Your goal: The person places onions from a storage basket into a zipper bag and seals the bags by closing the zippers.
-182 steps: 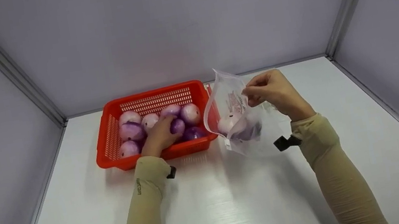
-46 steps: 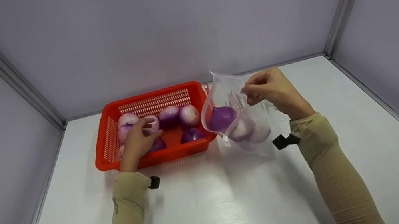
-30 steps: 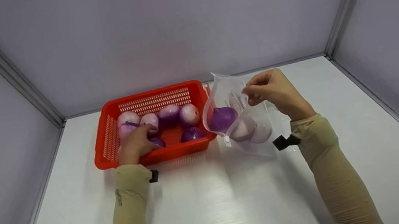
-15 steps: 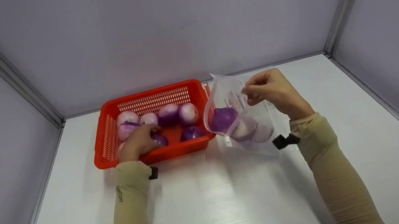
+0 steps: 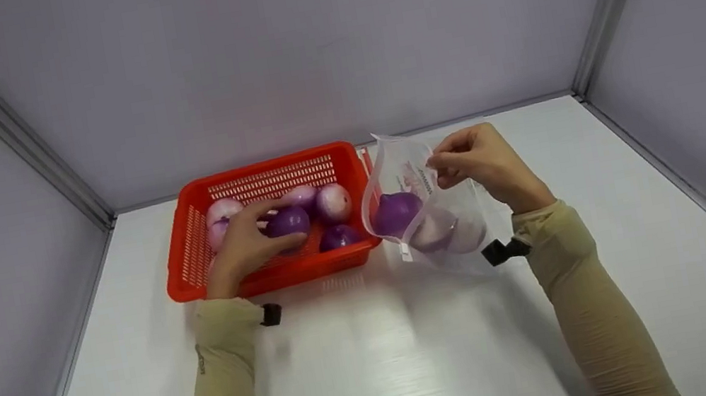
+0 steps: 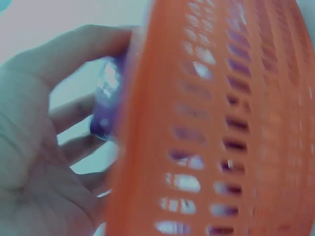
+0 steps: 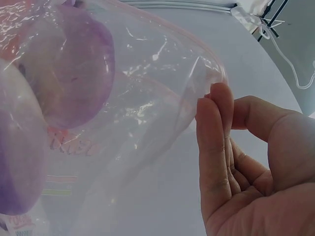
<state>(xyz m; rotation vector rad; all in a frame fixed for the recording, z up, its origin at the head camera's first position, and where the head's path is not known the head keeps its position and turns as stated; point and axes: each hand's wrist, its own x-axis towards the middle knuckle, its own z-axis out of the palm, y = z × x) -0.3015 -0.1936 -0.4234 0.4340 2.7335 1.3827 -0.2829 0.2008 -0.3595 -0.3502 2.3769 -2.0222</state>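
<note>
In the head view my left hand (image 5: pixel 244 245) grips a dark purple onion (image 5: pixel 289 223) over the front part of the red basket (image 5: pixel 281 282). The left wrist view shows fingers round that onion (image 6: pixel 106 103), partly hidden by the basket wall (image 6: pixel 142 162). My right hand (image 5: pixel 487 165) pinches the upper edge of a clear zip bag (image 5: pixel 408 160), whose mouth faces the basket. Inside the bag lie a purple onion (image 5: pixel 397 213) and paler ones (image 5: pixel 467 234). In the right wrist view, my right hand (image 7: pixel 246 167) holds the bag's edge between thumb and fingers.
Other onions lie in the basket, among them a pale one (image 5: pixel 334 202) and a dark one (image 5: pixel 339 236) at the right. Grey panels (image 5: pixel 313 47) stand behind and at both sides of the white table (image 5: pixel 367 368). A red strip (image 5: pixel 367 160) shows between basket and bag.
My left hand has lifted the dark purple onion from the basket's front and moved slightly up with it. Against the oldest frame, the bag shows more onions. The right hand stays at the bag's edge.
</note>
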